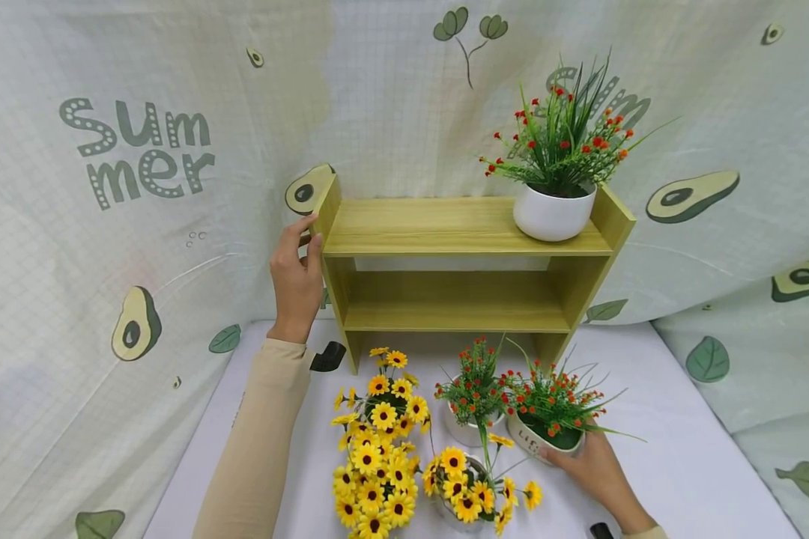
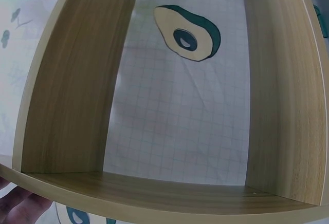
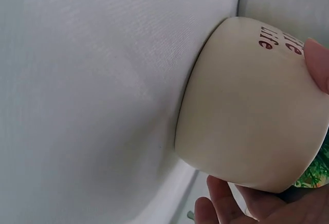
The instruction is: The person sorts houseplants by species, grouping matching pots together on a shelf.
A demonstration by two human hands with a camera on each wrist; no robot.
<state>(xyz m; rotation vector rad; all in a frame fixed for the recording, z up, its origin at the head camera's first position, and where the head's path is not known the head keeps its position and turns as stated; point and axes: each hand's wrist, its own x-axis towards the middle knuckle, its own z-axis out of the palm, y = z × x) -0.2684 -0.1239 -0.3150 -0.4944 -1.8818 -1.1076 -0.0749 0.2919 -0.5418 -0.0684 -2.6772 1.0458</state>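
Observation:
My right hand [image 1: 596,468] grips a cream flower pot [image 3: 247,106] with dark "Life" lettering; thumb and fingers lie on opposite sides of its wall. Red-flowered greenery [image 1: 556,400] fills this pot, and its base is right at the white cloth in the right wrist view. At the upper left, my left hand [image 1: 298,273] touches the outer face of the wooden shelf's side panel [image 2: 154,198]. Its fingertips reach the panel's front edge. On the top board of the shelf [image 1: 425,224], at the right end, stands a white pot [image 1: 554,213] with red flowers and tall grass.
Another pot of red flowers [image 1: 475,382] stands just left of the gripped one. Yellow sunflowers [image 1: 377,464] spread in front of the shelf's left half, with another sunflower pot [image 1: 468,490] at the front middle. A patterned curtain [image 1: 404,97] hangs behind the shelf.

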